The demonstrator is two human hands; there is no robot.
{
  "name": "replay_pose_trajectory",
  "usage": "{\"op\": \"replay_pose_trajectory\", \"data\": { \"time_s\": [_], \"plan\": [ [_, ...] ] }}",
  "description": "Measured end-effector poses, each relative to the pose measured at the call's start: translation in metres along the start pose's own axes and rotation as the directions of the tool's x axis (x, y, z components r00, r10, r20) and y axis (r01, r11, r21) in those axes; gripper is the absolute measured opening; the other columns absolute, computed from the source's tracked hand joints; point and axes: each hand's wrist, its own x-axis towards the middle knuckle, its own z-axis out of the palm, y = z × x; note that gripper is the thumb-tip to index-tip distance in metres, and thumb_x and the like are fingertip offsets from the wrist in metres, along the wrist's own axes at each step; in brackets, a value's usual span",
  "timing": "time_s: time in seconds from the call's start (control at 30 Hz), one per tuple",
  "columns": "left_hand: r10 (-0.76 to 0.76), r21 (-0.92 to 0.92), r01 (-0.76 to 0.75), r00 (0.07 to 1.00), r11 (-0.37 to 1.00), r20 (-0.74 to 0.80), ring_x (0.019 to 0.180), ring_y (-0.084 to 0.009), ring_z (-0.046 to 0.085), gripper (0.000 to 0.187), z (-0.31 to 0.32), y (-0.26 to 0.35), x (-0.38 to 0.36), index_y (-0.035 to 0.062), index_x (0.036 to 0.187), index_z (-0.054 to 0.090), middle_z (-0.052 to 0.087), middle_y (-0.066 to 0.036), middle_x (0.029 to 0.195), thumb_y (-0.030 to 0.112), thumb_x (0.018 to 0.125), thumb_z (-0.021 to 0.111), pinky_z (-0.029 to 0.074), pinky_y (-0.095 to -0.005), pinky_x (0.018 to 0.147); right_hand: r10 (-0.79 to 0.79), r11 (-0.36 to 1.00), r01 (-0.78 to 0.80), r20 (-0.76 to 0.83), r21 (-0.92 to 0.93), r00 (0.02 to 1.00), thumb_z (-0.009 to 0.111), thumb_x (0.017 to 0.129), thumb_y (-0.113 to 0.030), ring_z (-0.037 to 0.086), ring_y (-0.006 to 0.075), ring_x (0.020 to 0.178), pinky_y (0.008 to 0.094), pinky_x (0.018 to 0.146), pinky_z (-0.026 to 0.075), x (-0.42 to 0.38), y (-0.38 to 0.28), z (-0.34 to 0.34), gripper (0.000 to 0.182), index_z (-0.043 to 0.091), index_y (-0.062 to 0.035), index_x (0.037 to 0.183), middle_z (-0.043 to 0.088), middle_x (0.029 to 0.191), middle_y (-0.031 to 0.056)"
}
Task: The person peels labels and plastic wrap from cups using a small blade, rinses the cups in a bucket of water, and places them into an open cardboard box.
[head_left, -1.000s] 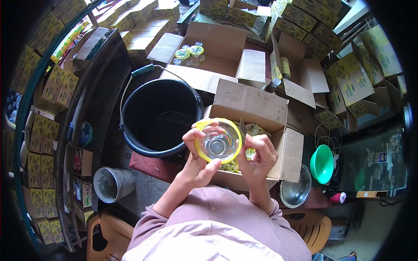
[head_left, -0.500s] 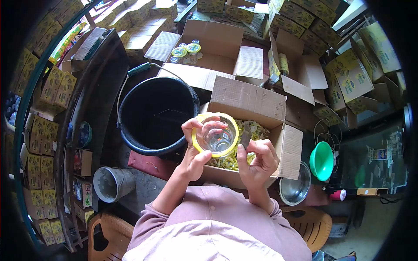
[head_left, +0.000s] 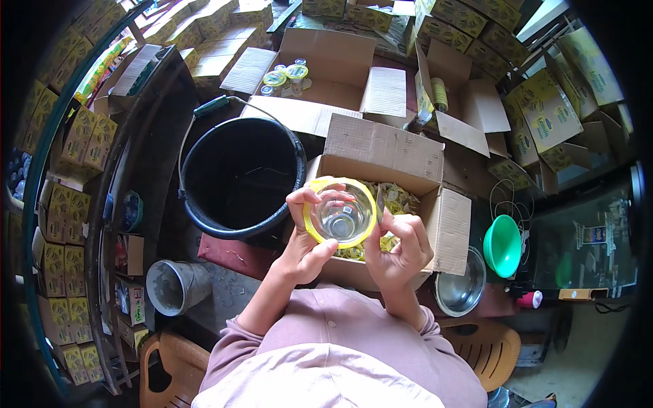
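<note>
My left hand (head_left: 306, 238) grips a clear plastic cup (head_left: 340, 221), its yellow-rimmed mouth turned up toward me. Fingers curl round the rim at the far left and the thumb presses near its lower edge. At the right side of that rim is my right hand (head_left: 401, 248), pinching a small knife (head_left: 380, 200) whose thin blade stands up edge-on along the cup. Below both hands sits an open cardboard box (head_left: 384, 145) filled with yellow and clear ring-like trimmings (head_left: 398, 197).
A large black bucket (head_left: 197, 221) stands left of the box. Behind, another open carton (head_left: 326, 51) holds several lidded cups (head_left: 275, 78). A grey bucket (head_left: 166, 289) is at lower left. To the right are a metal bowl (head_left: 469, 299) and a green bowl (head_left: 502, 248).
My right hand has brought the knife closer to the cup's rim, and its blade has turned from flat-on to edge-on. The left hand keeps its hold on the cup.
</note>
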Motion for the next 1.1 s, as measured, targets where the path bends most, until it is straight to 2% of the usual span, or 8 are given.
{"op": "replay_pose_trajectory", "data": {
  "time_s": [0.07, 0.23, 0.33, 0.43, 0.53, 0.77, 0.97, 1.1],
  "plan": [
    [-0.010, 0.047, 0.009, 0.999, 0.999, 0.034, 0.110, -0.0264, 0.042, 0.055, -0.002, 0.001, -0.002, 0.0120, 0.112, 0.014, 0.034, -0.022, 0.118, 0.012, 0.072, 0.051, 0.033, -0.0402, 0.096, 0.014, 0.999, -0.014, 0.012, 0.032, 1.000, 0.067, 0.063, 0.007, 0.055, 0.0128, 0.053, 0.0223, 0.048, 0.045, 0.002, 0.001, 0.000, 0.022, 0.063, -0.0023, 0.082, 0.055, 0.065, 0.0061],
    [-0.031, -0.043, 0.031, 0.999, 0.999, 0.013, 0.110, -0.0260, 0.042, 0.055, -0.001, 0.003, -0.002, 0.0124, 0.112, 0.014, 0.034, -0.021, 0.118, 0.010, 0.069, 0.050, 0.033, -0.0399, 0.096, 0.091, 0.967, -0.112, 0.100, 0.230, 0.991, 0.065, 0.065, 0.007, 0.052, 0.0118, 0.059, 0.0219, 0.052, 0.040, 0.001, 0.008, -0.003, 0.022, 0.059, 0.0000, 0.085, 0.052, 0.067, 0.0054],
    [-0.064, -0.057, 0.065, 0.998, 0.996, 0.016, 0.110, -0.0260, 0.042, 0.055, -0.002, 0.003, -0.002, 0.0123, 0.111, 0.014, 0.034, -0.021, 0.118, 0.010, 0.068, 0.049, 0.033, -0.0398, 0.096, 0.112, 0.968, -0.133, 0.108, 0.213, 0.988, 0.065, 0.066, 0.008, 0.051, 0.0112, 0.060, 0.0213, 0.054, 0.040, -0.005, 0.008, -0.005, 0.021, 0.059, 0.0001, 0.084, 0.052, 0.069, 0.0053],
    [-0.093, -0.009, 0.094, 0.994, 0.996, 0.058, 0.111, -0.0259, 0.042, 0.055, -0.003, 0.006, -0.001, 0.0120, 0.110, 0.015, 0.035, -0.020, 0.118, 0.010, 0.068, 0.049, 0.033, -0.0396, 0.096, 0.131, 0.970, -0.142, 0.068, 0.199, 0.989, 0.067, 0.063, 0.008, 0.054, 0.0111, 0.053, 0.0219, 0.049, 0.045, -0.002, 0.008, -0.006, 0.019, 0.061, -0.0012, 0.079, 0.055, 0.065, 0.0062],
    [-0.124, -0.008, 0.125, 0.990, 0.992, 0.072, 0.111, -0.0258, 0.042, 0.054, -0.004, 0.008, -0.002, 0.0118, 0.110, 0.016, 0.034, -0.020, 0.119, 0.010, 0.068, 0.050, 0.033, -0.0396, 0.097, 0.137, 0.962, -0.159, 0.108, 0.224, 0.985, 0.065, 0.066, 0.007, 0.051, 0.0116, 0.060, 0.0212, 0.054, 0.040, -0.004, 0.011, -0.007, 0.019, 0.058, -0.0001, 0.082, 0.052, 0.069, 0.0051],
    [-0.097, -0.025, 0.100, 0.990, 0.995, 0.103, 0.110, -0.0264, 0.044, 0.052, -0.007, 0.004, -0.002, 0.0112, 0.111, 0.018, 0.034, -0.021, 0.121, 0.014, 0.070, 0.051, 0.034, -0.0397, 0.096, 0.113, 0.972, -0.134, 0.114, 0.191, 0.987, 0.066, 0.065, 0.007, 0.051, 0.0119, 0.059, 0.0215, 0.053, 0.040, 0.001, 0.008, -0.006, 0.020, 0.060, -0.0004, 0.082, 0.053, 0.068, 0.0053],
    [-0.102, -0.081, 0.114, 0.985, 0.990, 0.139, 0.108, -0.0259, 0.046, 0.054, -0.010, 0.003, -0.001, 0.0103, 0.112, 0.019, 0.039, -0.021, 0.117, 0.021, 0.072, 0.054, 0.036, -0.0383, 0.094, 0.083, 0.964, -0.113, 0.130, 0.241, 0.988, 0.066, 0.064, 0.008, 0.053, 0.0114, 0.058, 0.0213, 0.051, 0.042, 0.004, 0.013, -0.007, 0.020, 0.061, -0.0004, 0.082, 0.054, 0.067, 0.0056],
    [-0.155, -0.165, 0.189, 0.967, 0.968, 0.200, 0.107, -0.0243, 0.046, 0.058, -0.013, 0.007, 0.001, 0.0104, 0.114, 0.018, 0.041, -0.019, 0.115, 0.027, 0.073, 0.056, 0.036, -0.0361, 0.094, 0.063, 0.958, -0.098, 0.138, 0.269, 0.988, 0.066, 0.064, 0.008, 0.055, 0.0105, 0.055, 0.0205, 0.047, 0.044, 0.005, 0.016, -0.009, 0.019, 0.063, -0.0008, 0.082, 0.056, 0.066, 0.0063]
  ]
}}
